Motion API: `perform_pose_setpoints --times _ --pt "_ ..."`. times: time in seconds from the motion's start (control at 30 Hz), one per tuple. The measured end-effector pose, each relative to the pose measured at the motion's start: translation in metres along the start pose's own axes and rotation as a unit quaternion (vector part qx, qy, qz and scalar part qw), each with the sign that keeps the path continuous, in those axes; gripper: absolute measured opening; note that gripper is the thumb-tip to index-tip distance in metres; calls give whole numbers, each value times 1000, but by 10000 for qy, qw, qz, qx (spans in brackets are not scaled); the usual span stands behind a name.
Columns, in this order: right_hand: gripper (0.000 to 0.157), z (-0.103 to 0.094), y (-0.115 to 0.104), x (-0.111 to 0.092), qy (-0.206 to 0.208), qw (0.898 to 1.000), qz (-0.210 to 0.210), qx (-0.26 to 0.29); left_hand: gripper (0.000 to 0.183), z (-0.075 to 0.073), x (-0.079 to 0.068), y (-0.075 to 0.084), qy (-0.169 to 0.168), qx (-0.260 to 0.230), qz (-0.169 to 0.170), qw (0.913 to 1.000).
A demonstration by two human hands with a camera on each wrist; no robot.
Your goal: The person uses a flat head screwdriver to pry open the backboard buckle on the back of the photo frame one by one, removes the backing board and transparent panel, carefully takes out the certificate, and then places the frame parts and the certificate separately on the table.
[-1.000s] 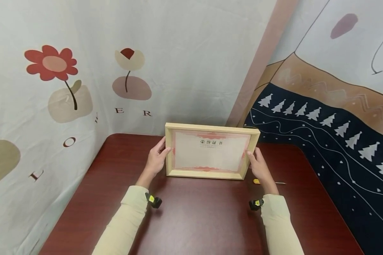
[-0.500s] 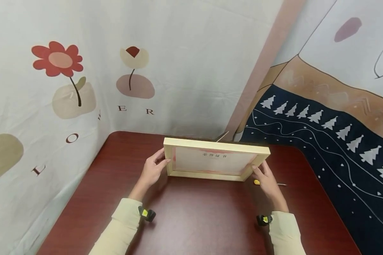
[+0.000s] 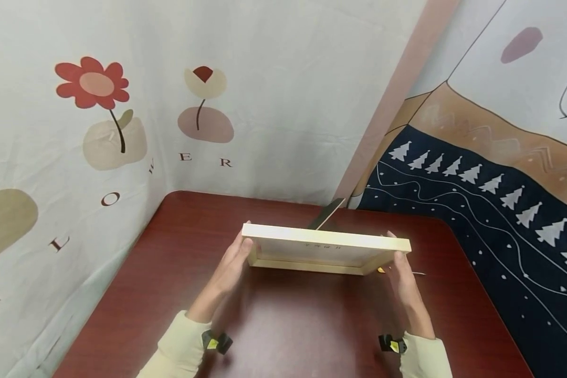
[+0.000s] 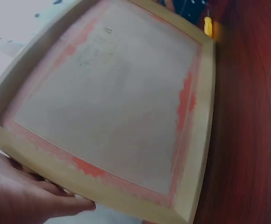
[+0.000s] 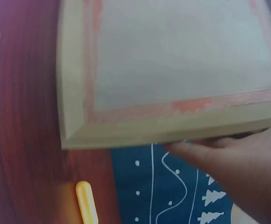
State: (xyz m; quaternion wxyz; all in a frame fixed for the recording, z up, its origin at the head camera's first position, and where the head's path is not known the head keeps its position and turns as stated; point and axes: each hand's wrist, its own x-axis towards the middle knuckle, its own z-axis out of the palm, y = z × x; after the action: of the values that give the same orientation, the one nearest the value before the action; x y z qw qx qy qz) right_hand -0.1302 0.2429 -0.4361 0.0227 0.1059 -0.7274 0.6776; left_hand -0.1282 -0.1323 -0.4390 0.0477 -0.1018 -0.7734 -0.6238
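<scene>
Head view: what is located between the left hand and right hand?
The light wooden picture frame spans the stretch between the left hand and right hand, as the head view shows; the left wrist view shows the red-edged certificate inside it.

I see one wooden picture frame (image 3: 326,234), one certificate (image 4: 112,102) inside, one fold-out stand (image 3: 329,214) behind. Yellow-handled screwdriver (image 5: 86,200), one. Hands, two: one left hand (image 3: 229,265), one right hand (image 3: 401,275). Two pale sleeves (image 3: 175,346), two wrist cameras (image 3: 224,344), one desk (image 3: 307,336). Prints facing me: one red flower (image 3: 96,83), one tulip (image 3: 204,81), six letters (image 3: 110,199) (F, L, O, W, E, R), ten white trees (image 3: 492,184), last one cut off at the view's edge.
</scene>
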Motion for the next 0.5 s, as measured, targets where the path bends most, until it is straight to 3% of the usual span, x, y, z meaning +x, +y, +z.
perform_pose_setpoints --times 0.1,0.3,0.4,0.5 --pt "61 3 -7 -6 146 9997 198 29 62 2 -4 8 39 -62 -275 9996" --pt "64 5 -18 -12 178 9982 559 111 73 5 -5 20 525 528 -1128 9908" --pt "66 5 -22 -13 155 9974 702 52 72 5 -5 22 601 619 -1239 9885" --pt "67 6 -24 -11 130 9972 736 47 70 5 -3 22 575 651 -1131 9898"
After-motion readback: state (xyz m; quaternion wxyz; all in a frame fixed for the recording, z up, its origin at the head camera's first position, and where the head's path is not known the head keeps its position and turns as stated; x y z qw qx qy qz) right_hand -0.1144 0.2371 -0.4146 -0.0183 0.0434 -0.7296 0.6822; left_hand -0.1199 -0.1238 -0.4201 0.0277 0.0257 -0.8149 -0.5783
